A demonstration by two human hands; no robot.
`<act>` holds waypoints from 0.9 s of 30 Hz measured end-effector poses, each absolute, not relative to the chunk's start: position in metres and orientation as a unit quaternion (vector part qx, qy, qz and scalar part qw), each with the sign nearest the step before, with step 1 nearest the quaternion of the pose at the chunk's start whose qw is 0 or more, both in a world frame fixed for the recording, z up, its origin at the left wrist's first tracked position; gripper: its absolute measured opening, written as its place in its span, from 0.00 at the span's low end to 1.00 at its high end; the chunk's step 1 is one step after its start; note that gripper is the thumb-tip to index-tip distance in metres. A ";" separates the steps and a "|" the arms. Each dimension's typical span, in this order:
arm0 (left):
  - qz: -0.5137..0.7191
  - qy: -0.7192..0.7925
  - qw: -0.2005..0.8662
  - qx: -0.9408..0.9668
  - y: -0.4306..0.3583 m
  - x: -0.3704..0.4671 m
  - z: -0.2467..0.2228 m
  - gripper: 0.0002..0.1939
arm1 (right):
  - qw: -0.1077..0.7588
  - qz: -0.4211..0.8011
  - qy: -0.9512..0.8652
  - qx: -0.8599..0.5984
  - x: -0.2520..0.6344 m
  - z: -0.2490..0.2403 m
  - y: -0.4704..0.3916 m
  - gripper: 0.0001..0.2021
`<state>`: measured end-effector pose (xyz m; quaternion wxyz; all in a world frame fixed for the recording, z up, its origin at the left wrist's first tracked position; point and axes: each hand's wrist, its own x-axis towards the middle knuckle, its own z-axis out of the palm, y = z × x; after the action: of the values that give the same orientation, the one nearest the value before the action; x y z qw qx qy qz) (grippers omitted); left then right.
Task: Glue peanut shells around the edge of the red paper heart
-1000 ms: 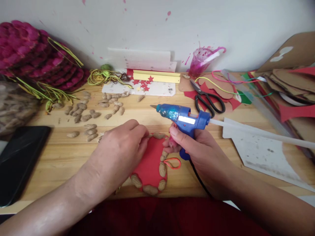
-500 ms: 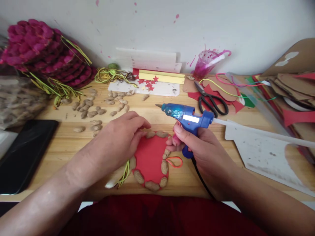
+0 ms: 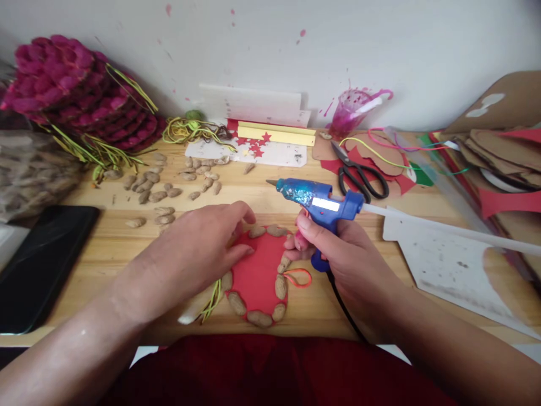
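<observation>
My right hand (image 3: 338, 248) grips a blue hot glue gun (image 3: 308, 194) by its handle, nozzle pointing left above the table. A long white glue stick (image 3: 426, 223) runs out of its back. In front of me lies a red oval piece (image 3: 260, 268) with peanuts (image 3: 260, 318) along its rim. My left hand (image 3: 211, 237) is over the left edge of this piece, thumb and forefinger apart, nothing visible between them; its other fingers are partly hidden. An orange loop (image 3: 300, 277) sticks out on the right of the piece, and yellow-green strings (image 3: 213, 299) lie on the left.
Loose peanuts (image 3: 158, 186) lie behind my left hand. Black-handled scissors (image 3: 359, 172) rest among red scraps at the back right. A phone (image 3: 46, 265) and a bag of peanuts (image 3: 34, 175) are on the left, below a magenta stack (image 3: 80, 96). A stained white sheet (image 3: 456, 270) lies right.
The thumb and forefinger of my left hand have moved apart at the upper left rim of the red piece. My right hand with the glue gun has hardly moved.
</observation>
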<state>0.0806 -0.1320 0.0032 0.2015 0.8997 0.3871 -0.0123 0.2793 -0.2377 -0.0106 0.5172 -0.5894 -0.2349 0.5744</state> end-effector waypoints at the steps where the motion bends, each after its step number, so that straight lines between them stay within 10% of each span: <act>1: -0.015 0.391 0.206 0.897 -0.132 0.082 0.004 0.14 | 0.515 0.576 -0.234 -0.590 0.280 -0.011 -0.238 0.15; 18: 0.028 0.378 0.209 0.901 -0.125 0.077 0.010 0.22 | 0.521 0.558 -0.275 -0.584 0.286 -0.015 -0.231 0.18; 27: 0.024 0.353 0.145 0.924 -0.175 0.033 -0.006 0.60 | 0.524 0.500 -0.353 -0.592 0.294 -0.021 -0.229 0.16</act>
<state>0.0328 -0.1749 -0.0058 0.1451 0.9238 0.3535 0.0238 0.2941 -0.2286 -0.0207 0.5238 -0.5922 -0.3530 0.5004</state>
